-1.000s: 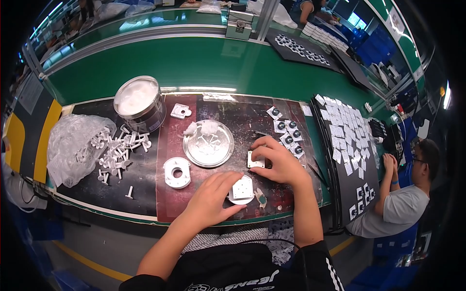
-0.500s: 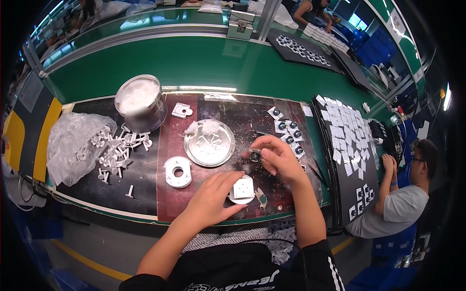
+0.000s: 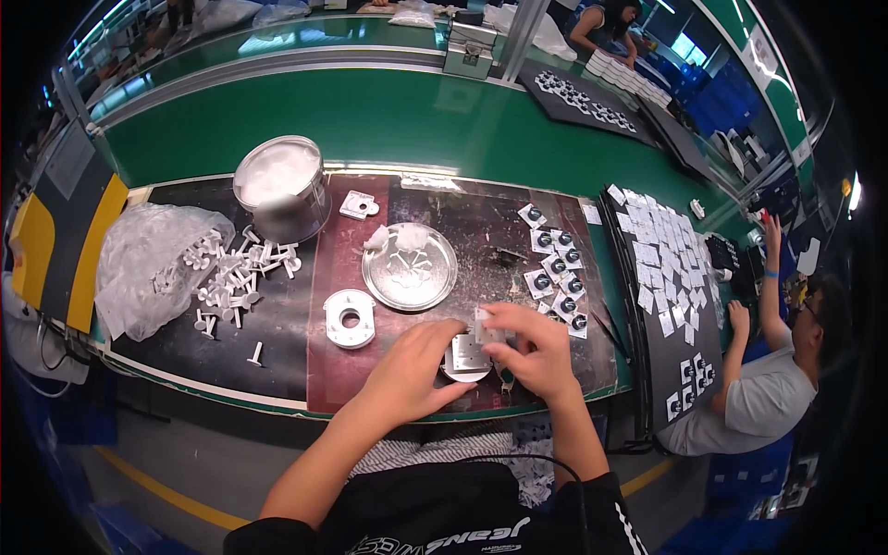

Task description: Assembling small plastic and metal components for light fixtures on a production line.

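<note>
My left hand [image 3: 413, 370] curls round the side of a round white fixture [image 3: 465, 376], its thumb along the near rim. A flat square white plate with small holes [image 3: 467, 353] sits on that fixture. Directly above it, my right hand [image 3: 534, 350] pinches a small pale square plate [image 3: 482, 326] between thumb and fingers. The underside of this piece is hidden, and I cannot tell whether it touches the fixture. A second white fixture with a round central hole [image 3: 350, 319] lies to the left. Beyond my hands is a round metal lid [image 3: 410, 277] with white wadding on it.
Several small white boards with black lenses [image 3: 557, 268] lie at right. A tin with white contents [image 3: 280, 185], white plastic pegs [image 3: 242, 282] and a clear bag [image 3: 148, 268] stand left. Black trays [image 3: 661, 305] hold white pieces beside a seated person [image 3: 768, 379].
My right hand has moved left and nearer, bringing its small piece over the fixture; the dark round part seen on it before is hidden now. The seated person has raised an arm.
</note>
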{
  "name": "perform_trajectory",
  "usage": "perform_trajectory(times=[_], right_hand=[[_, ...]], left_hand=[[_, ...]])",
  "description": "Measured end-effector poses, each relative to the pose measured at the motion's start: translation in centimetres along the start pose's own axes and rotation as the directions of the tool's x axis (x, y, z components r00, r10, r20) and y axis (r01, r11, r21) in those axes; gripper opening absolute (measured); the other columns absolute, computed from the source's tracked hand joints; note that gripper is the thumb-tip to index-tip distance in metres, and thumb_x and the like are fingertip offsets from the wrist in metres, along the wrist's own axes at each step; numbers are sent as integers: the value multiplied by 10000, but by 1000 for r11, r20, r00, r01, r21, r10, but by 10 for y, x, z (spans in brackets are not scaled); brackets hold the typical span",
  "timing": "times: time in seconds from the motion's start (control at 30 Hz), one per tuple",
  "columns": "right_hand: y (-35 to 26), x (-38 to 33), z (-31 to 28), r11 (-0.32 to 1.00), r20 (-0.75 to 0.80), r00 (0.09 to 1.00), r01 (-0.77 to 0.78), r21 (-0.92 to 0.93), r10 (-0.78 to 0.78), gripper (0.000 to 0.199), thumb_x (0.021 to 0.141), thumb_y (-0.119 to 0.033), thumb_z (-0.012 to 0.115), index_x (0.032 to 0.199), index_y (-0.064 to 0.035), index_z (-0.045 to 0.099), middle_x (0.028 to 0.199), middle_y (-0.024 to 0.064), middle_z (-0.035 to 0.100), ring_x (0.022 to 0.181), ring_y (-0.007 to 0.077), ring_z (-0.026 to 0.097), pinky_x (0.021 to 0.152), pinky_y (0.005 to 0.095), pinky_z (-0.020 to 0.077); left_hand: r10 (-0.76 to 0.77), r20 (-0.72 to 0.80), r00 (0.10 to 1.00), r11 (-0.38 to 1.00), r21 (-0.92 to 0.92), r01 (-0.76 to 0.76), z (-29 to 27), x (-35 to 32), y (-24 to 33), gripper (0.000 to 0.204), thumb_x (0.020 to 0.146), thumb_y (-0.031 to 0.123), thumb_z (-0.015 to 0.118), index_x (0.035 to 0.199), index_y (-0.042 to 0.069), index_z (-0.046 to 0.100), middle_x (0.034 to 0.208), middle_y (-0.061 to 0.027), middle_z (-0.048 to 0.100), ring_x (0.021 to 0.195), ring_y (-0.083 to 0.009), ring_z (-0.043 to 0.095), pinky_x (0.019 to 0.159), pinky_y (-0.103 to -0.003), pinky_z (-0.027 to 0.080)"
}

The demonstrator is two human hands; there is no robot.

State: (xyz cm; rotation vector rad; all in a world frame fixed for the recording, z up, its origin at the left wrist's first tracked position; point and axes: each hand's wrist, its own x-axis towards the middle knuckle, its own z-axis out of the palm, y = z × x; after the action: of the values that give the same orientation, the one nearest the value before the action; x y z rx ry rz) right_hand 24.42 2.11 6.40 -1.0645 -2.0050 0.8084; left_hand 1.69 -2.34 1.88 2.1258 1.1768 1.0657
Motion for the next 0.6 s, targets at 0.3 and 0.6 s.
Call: perform_trajectory(times=[0.3, 0.6], right_hand=[[5, -2, 3, 936, 40, 946, 324, -141, -321, 306, 805, -120, 882, 1071, -34, 758, 1188, 168, 763, 923, 268, 759, 743, 323, 601], [19, -12, 12, 930, -29, 991, -115, 349, 134, 428, 942, -147, 767, 1326, -15, 630, 1204, 108, 698, 1019, 141, 651, 783, 259, 517]], left_hand=[[-35, 13, 999, 999, -6, 35, -1, 0, 2, 746, 801, 262, 871, 1404, 3, 517, 1337, -201, 619, 1256, -402, 591, 1066, -481, 481], [-25, -20, 999, 1000, -18, 25, 0, 0, 1, 753, 763, 255, 899, 1382, 17, 542, 1314, -200, 640, 1219, -402, 618, 1040, -475, 494]])
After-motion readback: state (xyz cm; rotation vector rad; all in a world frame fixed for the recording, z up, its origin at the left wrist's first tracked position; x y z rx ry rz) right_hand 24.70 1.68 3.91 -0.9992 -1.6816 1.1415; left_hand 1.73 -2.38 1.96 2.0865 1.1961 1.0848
